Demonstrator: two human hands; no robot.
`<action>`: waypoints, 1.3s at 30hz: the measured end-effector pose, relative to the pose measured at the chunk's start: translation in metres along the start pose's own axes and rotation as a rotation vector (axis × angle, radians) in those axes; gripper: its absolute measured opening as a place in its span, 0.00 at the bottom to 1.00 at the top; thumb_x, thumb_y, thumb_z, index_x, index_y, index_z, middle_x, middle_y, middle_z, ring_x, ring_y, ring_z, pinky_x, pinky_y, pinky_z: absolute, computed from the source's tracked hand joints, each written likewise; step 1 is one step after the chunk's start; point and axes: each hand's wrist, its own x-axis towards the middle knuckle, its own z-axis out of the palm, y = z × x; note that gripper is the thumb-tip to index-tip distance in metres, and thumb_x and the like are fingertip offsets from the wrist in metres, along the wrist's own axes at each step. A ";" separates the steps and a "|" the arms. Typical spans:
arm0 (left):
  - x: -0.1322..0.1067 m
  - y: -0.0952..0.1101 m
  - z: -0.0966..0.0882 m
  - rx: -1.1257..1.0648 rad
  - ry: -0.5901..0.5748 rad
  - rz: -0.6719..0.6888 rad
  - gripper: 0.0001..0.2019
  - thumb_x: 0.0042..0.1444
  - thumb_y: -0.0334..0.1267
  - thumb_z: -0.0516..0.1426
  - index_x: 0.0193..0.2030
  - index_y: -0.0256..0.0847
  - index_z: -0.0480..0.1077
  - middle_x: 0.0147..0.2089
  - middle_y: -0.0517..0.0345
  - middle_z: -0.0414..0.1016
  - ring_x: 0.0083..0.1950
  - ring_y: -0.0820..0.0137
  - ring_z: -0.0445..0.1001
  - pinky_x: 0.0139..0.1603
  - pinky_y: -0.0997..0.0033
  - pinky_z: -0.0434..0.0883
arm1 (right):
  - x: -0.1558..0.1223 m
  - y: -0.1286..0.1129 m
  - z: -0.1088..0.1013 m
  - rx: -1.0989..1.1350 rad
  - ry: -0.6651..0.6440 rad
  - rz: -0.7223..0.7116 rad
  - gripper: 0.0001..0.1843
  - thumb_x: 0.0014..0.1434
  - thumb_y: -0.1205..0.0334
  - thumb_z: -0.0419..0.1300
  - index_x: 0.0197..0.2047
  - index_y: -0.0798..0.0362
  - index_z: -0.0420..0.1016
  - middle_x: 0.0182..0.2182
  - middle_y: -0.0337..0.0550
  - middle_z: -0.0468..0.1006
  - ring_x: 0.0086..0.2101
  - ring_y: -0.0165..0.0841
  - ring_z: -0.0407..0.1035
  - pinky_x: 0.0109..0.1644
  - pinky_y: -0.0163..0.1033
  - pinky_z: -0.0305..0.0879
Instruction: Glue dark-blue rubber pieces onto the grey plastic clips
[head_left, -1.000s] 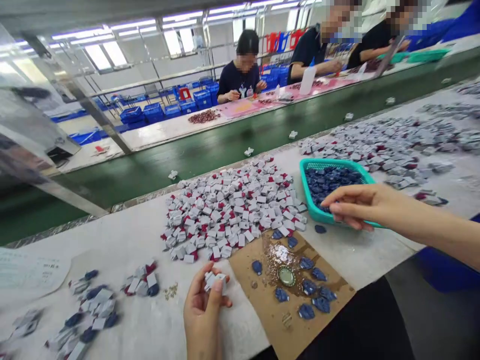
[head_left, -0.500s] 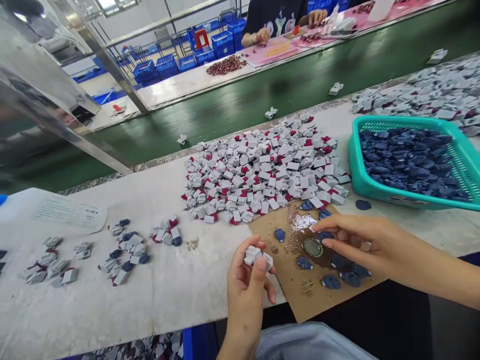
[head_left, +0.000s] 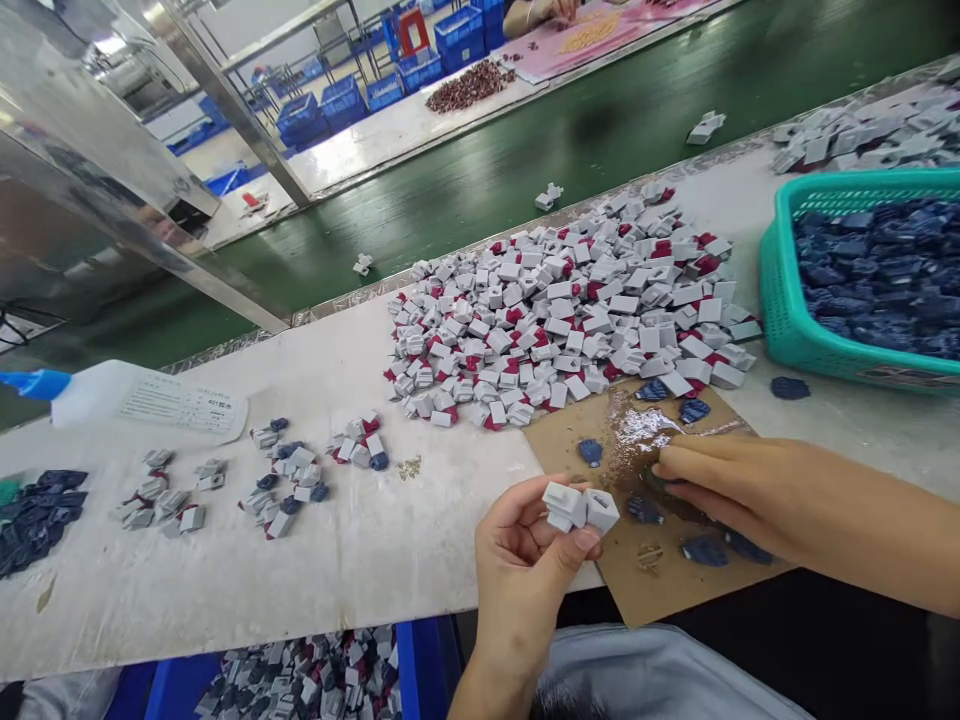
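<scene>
My left hand [head_left: 517, 570] is closed around a light grey plastic piece [head_left: 581, 507], a blocky part with a square opening that faces right. Over a brown cardboard sheet [head_left: 622, 590], my right hand [head_left: 739, 490] is pinched, its fingertips down by a wet, shiny patch. Whatever it holds is hidden beneath the fingers. Around it on the cardboard lie several dark blue hand-shaped pieces [head_left: 705, 550], one of them a small blue piece [head_left: 591, 452] left of the wet patch. White shiny residue [head_left: 645, 425] spreads above the fingertips.
A large heap of grey and red parts [head_left: 555, 310] lies behind my hands. At right stands a green basket [head_left: 780, 300] of dark blue pieces. A blue-capped bottle [head_left: 142, 400] lies left, near small part clusters [head_left: 292, 470]. Beyond runs a green conveyor [head_left: 450, 220]; below sits a blue bin [head_left: 409, 670].
The view has shifted right. My left hand has turned its grey piece so the opening shows more. My right hand has lowered to the wet patch, its fingers now covering the round dish there.
</scene>
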 end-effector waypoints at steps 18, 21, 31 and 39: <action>-0.011 -0.002 0.001 0.194 -0.076 0.092 0.11 0.43 0.35 0.71 0.37 0.42 0.80 0.35 0.56 0.83 0.34 0.71 0.80 0.32 0.81 0.75 | 0.003 -0.050 -0.020 0.568 0.309 0.033 0.03 0.60 0.50 0.62 0.36 0.37 0.73 0.26 0.28 0.76 0.23 0.28 0.70 0.23 0.29 0.66; -0.011 -0.001 0.001 0.177 -0.100 0.092 0.10 0.44 0.35 0.70 0.36 0.44 0.81 0.35 0.58 0.83 0.34 0.72 0.80 0.33 0.81 0.75 | 0.003 -0.050 -0.018 0.594 0.276 0.046 0.04 0.60 0.51 0.62 0.35 0.38 0.73 0.25 0.29 0.76 0.23 0.28 0.69 0.23 0.30 0.66; -0.003 -0.006 -0.012 0.170 -0.308 0.183 0.13 0.50 0.29 0.67 0.42 0.45 0.78 0.42 0.59 0.83 0.39 0.74 0.81 0.37 0.84 0.77 | 0.004 -0.056 -0.026 0.390 0.417 -0.038 0.05 0.65 0.51 0.57 0.44 0.35 0.69 0.27 0.29 0.76 0.24 0.27 0.71 0.22 0.27 0.67; -0.001 -0.003 -0.012 0.142 -0.359 0.204 0.17 0.51 0.23 0.66 0.44 0.50 0.78 0.44 0.66 0.82 0.41 0.79 0.80 0.40 0.89 0.76 | 0.006 -0.060 -0.031 0.194 0.477 -0.117 0.09 0.68 0.57 0.52 0.49 0.35 0.67 0.36 0.27 0.79 0.33 0.25 0.76 0.32 0.22 0.73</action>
